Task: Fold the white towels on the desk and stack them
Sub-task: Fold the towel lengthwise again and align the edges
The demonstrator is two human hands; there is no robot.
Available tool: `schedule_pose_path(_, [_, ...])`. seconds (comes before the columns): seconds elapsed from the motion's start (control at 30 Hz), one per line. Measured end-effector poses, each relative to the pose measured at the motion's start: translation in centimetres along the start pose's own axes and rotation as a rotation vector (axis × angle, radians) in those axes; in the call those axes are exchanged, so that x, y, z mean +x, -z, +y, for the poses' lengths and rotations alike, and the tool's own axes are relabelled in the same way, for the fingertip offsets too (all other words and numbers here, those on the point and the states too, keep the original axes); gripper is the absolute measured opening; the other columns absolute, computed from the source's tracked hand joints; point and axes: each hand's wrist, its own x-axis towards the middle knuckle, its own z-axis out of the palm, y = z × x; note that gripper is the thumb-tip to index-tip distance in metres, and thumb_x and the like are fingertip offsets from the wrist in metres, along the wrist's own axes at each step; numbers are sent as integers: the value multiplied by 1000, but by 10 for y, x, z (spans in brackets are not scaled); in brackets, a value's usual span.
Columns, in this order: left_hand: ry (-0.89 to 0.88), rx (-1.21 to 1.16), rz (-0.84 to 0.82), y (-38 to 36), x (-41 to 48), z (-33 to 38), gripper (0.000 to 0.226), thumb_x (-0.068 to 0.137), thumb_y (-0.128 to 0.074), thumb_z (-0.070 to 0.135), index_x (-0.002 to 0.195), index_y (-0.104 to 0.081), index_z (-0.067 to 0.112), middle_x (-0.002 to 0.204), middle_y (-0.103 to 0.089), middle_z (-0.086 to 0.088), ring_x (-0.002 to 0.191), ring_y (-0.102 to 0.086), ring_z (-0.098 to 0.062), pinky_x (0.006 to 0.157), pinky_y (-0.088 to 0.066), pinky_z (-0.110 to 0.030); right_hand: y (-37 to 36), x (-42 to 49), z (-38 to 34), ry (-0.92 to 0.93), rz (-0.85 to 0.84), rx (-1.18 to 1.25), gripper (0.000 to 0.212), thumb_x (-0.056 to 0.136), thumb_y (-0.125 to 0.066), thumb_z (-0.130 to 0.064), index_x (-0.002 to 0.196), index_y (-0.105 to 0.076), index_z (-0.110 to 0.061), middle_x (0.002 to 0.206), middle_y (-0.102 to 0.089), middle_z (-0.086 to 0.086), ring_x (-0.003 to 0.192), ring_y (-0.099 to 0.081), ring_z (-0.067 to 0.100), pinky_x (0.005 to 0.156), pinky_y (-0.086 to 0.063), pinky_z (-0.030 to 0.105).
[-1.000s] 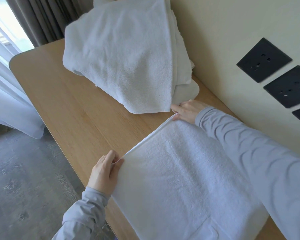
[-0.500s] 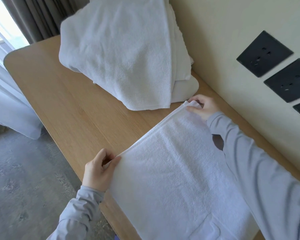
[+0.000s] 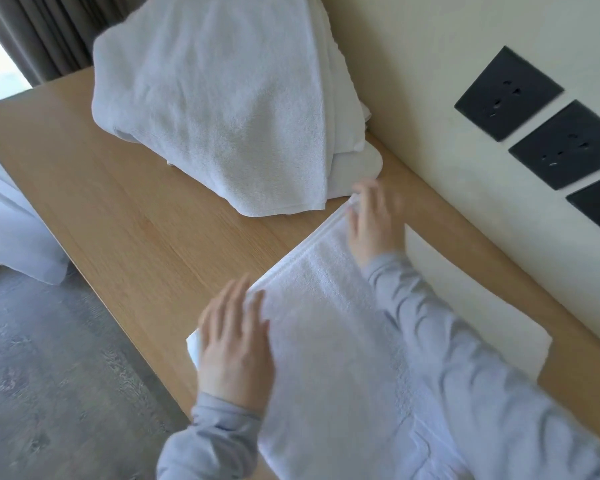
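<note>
A white towel [image 3: 326, 341] lies flat on the wooden desk [image 3: 136, 220] in front of me, reaching past my right arm toward the wall. My left hand [image 3: 234, 344] rests flat on its near left edge with the fingers spread, and a bit of towel corner shows under the palm. My right hand [image 3: 371, 223] lies palm down on the far corner, fingers stretched out and blurred by motion. Behind them, a tall pile of white towels [image 3: 215, 98] leans against the wall, with one towel draped over its front.
Three black wall sockets [image 3: 506, 91] sit on the cream wall to the right. The desk's rounded left edge drops to a grey floor [image 3: 49, 375]. Grey curtains [image 3: 49, 29] and a sheer white drape [image 3: 11, 220] hang at the left.
Both hands have let go of the pinched towel corners and now lie flat on the towel. They have come closer together, and the towel's left edge has shifted toward the wall.
</note>
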Motion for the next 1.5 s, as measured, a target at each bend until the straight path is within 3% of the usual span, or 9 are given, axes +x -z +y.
schedule_pose_path(0.2, [-42,136,-283,-21,-8,8,62,97,-16,41,138,-42,4,146,-39,-12,135,-34,-32,109,-22,-46,-7,-107,-26,671,-334,115,52,97,-33,-36,141,-38,-8,149,-35,5,142,-26,19,114,-20,47])
schedule_pose_path(0.5, [9,174,-291,-27,-8,7,66,92,-21,47,144,-32,7,149,-35,-12,139,-29,-30,114,-12,-43,10,-42,112,66,-550,-253,68,91,-3,-51,149,-2,-15,158,-6,-1,145,5,10,119,5,37])
schedule_pose_path(0.63, [15,175,-293,-26,-9,11,67,92,-21,47,145,-32,8,150,-34,-11,140,-28,-29,115,-11,-43,20,-62,68,55,-377,-230,73,93,-7,-51,147,-3,-3,157,-2,11,145,3,24,118,2,45])
schedule_pose_path(0.73, [13,170,-277,-27,-9,11,66,92,-22,47,144,-32,8,149,-35,-11,139,-29,-28,114,-14,-44,19,-122,12,336,-344,-1,65,95,-29,-44,145,-24,-2,154,-20,13,144,-14,29,115,-13,50])
schedule_pose_path(0.87, [-10,170,-262,-29,-12,7,66,92,-20,47,145,-30,9,151,-32,-10,141,-26,-28,115,-14,-45,19,-163,21,572,-465,-71,63,95,-23,-49,146,-27,-12,154,-25,4,143,-21,20,113,-18,47])
schedule_pose_path(0.97, [-15,183,-256,-32,-13,5,66,94,-16,49,147,-24,11,153,-27,-9,143,-21,-26,116,-11,-44,36,-138,87,349,-502,-198,70,95,-7,-53,144,-29,-8,150,-32,10,140,-23,26,110,-27,53])
schedule_pose_path(1.1, [-12,209,-263,-34,-14,6,68,93,-11,51,149,-17,13,156,-19,-7,145,-12,-22,118,-7,-43,47,-117,163,-63,-617,-312,89,77,18,-66,149,3,-15,158,2,1,144,8,12,119,3,40])
schedule_pose_path(1.2, [-2,212,-248,-32,-15,8,70,90,-3,52,149,-5,13,158,-6,-7,145,1,-20,119,1,-42,57,-116,148,-51,-591,-359,98,71,28,-66,148,4,-11,156,10,0,145,8,13,118,7,39])
schedule_pose_path(1.5, [46,2,-307,-38,-128,134,71,93,-21,47,140,-34,-5,149,-28,-21,142,-19,-32,113,-9,-42,74,-233,63,559,-448,-149,56,94,-31,-35,140,-39,-4,149,-33,12,139,-29,26,111,-29,52])
